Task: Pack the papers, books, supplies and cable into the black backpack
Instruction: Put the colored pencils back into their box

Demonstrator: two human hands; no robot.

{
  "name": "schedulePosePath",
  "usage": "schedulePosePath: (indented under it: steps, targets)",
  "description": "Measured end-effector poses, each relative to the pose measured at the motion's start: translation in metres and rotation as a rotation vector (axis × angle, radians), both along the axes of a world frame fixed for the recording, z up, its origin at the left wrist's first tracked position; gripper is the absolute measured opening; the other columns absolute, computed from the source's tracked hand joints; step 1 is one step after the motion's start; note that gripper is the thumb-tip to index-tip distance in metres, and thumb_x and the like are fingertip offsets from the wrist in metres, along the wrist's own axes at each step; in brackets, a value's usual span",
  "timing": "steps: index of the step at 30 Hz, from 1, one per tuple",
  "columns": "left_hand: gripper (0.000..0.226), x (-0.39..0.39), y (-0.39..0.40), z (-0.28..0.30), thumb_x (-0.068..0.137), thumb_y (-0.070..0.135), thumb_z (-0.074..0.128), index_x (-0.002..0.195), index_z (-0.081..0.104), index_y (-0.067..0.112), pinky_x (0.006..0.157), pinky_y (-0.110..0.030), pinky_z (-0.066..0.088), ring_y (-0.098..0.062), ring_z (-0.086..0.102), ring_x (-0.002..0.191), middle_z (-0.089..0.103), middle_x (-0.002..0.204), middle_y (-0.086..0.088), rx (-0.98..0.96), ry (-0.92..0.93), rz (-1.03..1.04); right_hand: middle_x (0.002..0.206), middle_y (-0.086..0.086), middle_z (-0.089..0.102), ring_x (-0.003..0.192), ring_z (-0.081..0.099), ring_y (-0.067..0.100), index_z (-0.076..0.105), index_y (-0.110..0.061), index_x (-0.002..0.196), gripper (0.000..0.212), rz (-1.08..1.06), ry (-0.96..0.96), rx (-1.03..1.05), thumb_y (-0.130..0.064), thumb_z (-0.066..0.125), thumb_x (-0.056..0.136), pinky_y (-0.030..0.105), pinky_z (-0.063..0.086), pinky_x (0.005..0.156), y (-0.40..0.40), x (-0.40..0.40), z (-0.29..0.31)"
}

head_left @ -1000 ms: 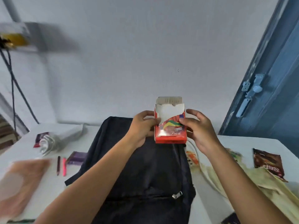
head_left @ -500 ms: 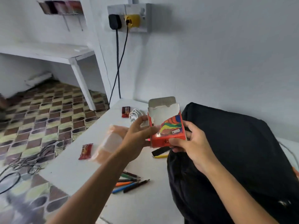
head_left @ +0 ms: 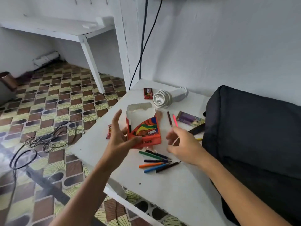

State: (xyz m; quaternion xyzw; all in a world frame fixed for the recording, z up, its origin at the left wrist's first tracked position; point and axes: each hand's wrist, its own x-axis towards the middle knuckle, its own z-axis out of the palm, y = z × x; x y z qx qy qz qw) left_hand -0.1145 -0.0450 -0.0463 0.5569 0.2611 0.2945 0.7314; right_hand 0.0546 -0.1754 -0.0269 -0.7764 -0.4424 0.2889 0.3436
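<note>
Six loose pencils (head_left: 156, 161) lie flat just under the box (head_left: 143, 128) | left hand (head_left: 121, 137) holds box | right hand (head_left: 182, 144) nearer, fingers loose, holding nothing

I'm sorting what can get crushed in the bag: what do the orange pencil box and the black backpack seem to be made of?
The pencil box looks like thin printed cardboard: glossy coloured front, raw white inside, and a ragged torn edge at its open flap. The left hand holds it. The backpack appears to be matte woven fabric, perhaps nylon or polyester; it sags softly and shows no shine.
</note>
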Motion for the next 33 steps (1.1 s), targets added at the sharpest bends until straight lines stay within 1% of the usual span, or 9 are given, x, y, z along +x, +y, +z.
schedulePosePath:
  steps: [3,5,11,16,20,23,27,30,33]
  targets:
    - [0.102,-0.018,0.006,-0.010,0.069,-0.003,0.072,0.143,0.017,0.041,0.067,-0.036,0.059,-0.033,0.068,0.093,0.055,0.127,-0.016,-0.038,0.031,0.020,0.086,-0.006,0.058,0.082,0.056,0.016,0.056,-0.025,0.082,0.018,0.316,-0.380,-0.346,-0.014,0.069,0.076,0.029,0.046,0.061,-0.005,0.001,-0.007]
    - [0.097,-0.026,0.007,-0.016,0.067,0.000,0.069,0.142,0.021,0.040,0.066,-0.035,0.059,-0.033,0.068,0.094,0.048,0.131,-0.018,-0.076,0.049,0.037,0.084,-0.007,0.054,0.084,0.054,0.016,0.055,-0.027,0.079,0.022,0.367,-0.495,-0.455,-0.016,0.072,0.073,0.024,0.037,0.056,-0.006,0.000,-0.011]
    - [0.089,-0.033,0.002,-0.026,0.067,-0.010,0.069,0.140,0.035,0.027,0.073,-0.043,0.059,-0.032,0.070,0.086,0.056,0.118,-0.022,-0.190,0.024,-0.006,0.085,-0.003,0.061,0.081,0.060,0.016,0.062,-0.020,0.080,0.021,0.321,-0.412,-0.511,-0.020,0.080,0.070,0.031,0.050,0.067,-0.007,0.008,-0.015]
    - [0.065,-0.029,-0.006,-0.025,0.080,-0.015,0.053,0.122,0.048,0.034,0.069,-0.038,0.061,-0.029,0.071,0.083,0.059,0.112,-0.016,-0.231,0.018,-0.027,0.079,-0.004,0.061,0.074,0.060,0.012,0.061,-0.021,0.071,0.017,0.345,-0.403,-0.490,-0.021,0.078,0.073,0.026,0.049,0.060,-0.010,0.017,-0.011]
    - [0.065,-0.029,-0.010,-0.026,0.078,-0.008,0.059,0.124,0.050,0.037,0.057,-0.031,0.058,-0.026,0.071,0.081,0.060,0.105,-0.016,-0.151,0.080,-0.010,0.061,0.000,0.067,0.057,0.064,0.010,0.064,-0.017,0.069,0.016,0.318,-0.241,-0.378,-0.012,0.078,0.073,0.025,0.051,0.057,-0.015,0.032,0.020]
    - [0.062,-0.028,-0.013,-0.026,0.084,-0.012,0.054,0.124,0.053,0.035,0.061,-0.031,0.060,-0.027,0.070,0.082,0.060,0.111,-0.015,-0.172,0.064,0.010,0.060,0.007,0.065,0.054,0.057,0.009,0.068,-0.009,0.075,0.011,0.271,0.007,-0.117,-0.003,0.077,0.075,0.021,0.047,0.055,-0.017,0.040,0.043]
    - [0.059,-0.026,-0.019,-0.025,0.088,-0.013,0.050,0.129,0.052,0.029,0.061,-0.032,0.060,-0.028,0.071,0.083,0.061,0.115,-0.013,-0.224,0.023,0.002,0.063,0.005,0.062,0.055,0.053,0.013,0.069,-0.002,0.082,0.005,0.046,0.292,0.240,0.002,0.071,0.079,0.023,0.048,0.054,-0.012,0.041,0.042]
    - [0.058,-0.026,-0.024,-0.025,0.084,-0.011,0.054,0.125,0.054,0.029,0.066,-0.038,0.061,-0.033,0.071,0.087,0.062,0.114,-0.016,-0.258,-0.002,-0.015,0.064,0.003,0.064,0.054,0.052,0.013,0.069,-0.002,0.085,0.003,-0.041,0.314,0.308,0.000,0.068,0.083,0.024,0.047,0.053,-0.004,0.038,0.034]
    - [0.060,-0.026,-0.029,-0.025,0.076,-0.004,0.060,0.126,0.054,0.028,0.067,-0.039,0.061,-0.036,0.070,0.093,0.056,0.126,-0.019,-0.276,-0.014,-0.037,0.066,0.003,0.065,0.051,0.050,0.005,0.070,-0.008,0.084,0.003,-0.037,0.129,0.245,-0.006,0.068,0.085,0.025,0.045,0.055,0.002,0.039,0.028]
